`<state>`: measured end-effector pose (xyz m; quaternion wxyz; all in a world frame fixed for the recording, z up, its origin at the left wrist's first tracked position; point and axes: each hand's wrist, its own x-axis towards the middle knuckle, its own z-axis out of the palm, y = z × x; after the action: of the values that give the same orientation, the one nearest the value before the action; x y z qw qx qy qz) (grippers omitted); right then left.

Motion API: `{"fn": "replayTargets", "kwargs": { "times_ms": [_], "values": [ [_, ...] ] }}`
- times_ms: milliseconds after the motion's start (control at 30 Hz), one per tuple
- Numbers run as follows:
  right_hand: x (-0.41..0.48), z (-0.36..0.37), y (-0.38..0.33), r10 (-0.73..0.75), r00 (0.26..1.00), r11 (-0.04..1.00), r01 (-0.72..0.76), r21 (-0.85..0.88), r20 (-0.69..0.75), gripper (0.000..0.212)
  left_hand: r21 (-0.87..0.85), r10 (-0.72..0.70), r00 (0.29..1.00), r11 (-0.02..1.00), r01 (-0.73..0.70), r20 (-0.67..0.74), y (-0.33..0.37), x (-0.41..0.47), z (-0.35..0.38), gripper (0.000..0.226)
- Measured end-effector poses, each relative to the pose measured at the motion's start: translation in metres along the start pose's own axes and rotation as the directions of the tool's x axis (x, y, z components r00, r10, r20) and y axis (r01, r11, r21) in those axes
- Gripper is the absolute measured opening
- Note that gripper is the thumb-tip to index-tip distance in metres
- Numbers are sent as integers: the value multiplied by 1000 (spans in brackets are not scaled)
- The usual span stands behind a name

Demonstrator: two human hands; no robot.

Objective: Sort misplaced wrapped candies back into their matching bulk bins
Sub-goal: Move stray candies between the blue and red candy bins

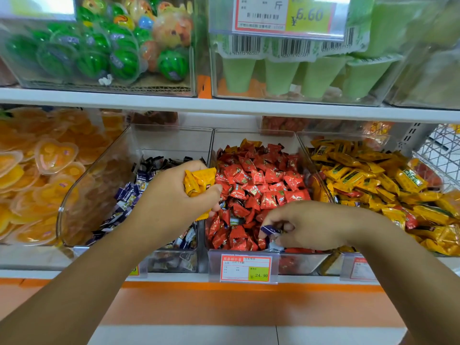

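Note:
Three clear bulk bins stand side by side on the lower shelf. The left bin (74, 200) holds purple-and-white wrapped candies (129, 192), the middle bin (254, 134) red wrapped candies (258, 185), the right bin (302, 143) yellow wrapped candies (361, 175). My left hand (174, 197) hovers over the divide between the purple and red bins and grips a bunch of yellow candies (199, 181). My right hand (306, 225) is low over the front of the red bin and pinches a purple-wrapped candy (270, 229).
A bin of orange heart-shaped jelly cups (37, 175) sits far left. The shelf above carries clear bins of watermelon-shaped sweets (99, 53) and green jelly cups (311, 73). A price tag (245, 267) hangs on the red bin's front. A wire basket (440, 148) is at far right.

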<state>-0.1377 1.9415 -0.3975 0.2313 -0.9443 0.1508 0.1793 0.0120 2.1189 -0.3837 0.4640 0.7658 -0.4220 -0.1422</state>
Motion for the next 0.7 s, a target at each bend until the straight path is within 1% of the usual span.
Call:
{"fn": "replayTargets", "kwargs": {
  "times_ms": [100, 167, 300, 333, 533, 700],
  "values": [
    [4, 4, -2, -1, 1000, 1000, 2, -20, 22, 17, -3, 4, 1000, 1000, -4, -2, 0, 0, 0, 16],
    [6, 4, -4, 13, 999, 1000, -13, -24, 31, 18, 6, 9, 1000, 1000, -9, -4, 0, 0, 0, 17],
    [4, 3, -5, 53, 998, 998, -51, -32, 37, 35, 27, 14, 1000, 1000, -13, -12, 0, 0, 1, 17],
    [3, 3, -4, 52, 998, 998, -51, -29, 37, 36, 28, 13, 1000, 1000, -13, -12, 0, 1, 1, 17],
    [9, 2, -3, 22, 997, 998, -27, 56, 78, 15, 20, 6, 1000, 1000, -6, -2, -1, 1, 1, 17],
    [13, 6, 0, 2, 997, 985, -16, 174, 78, 20, 17, 6, 1000, 1000, -6, 0, -1, 1, 1, 17]
  ]
}}
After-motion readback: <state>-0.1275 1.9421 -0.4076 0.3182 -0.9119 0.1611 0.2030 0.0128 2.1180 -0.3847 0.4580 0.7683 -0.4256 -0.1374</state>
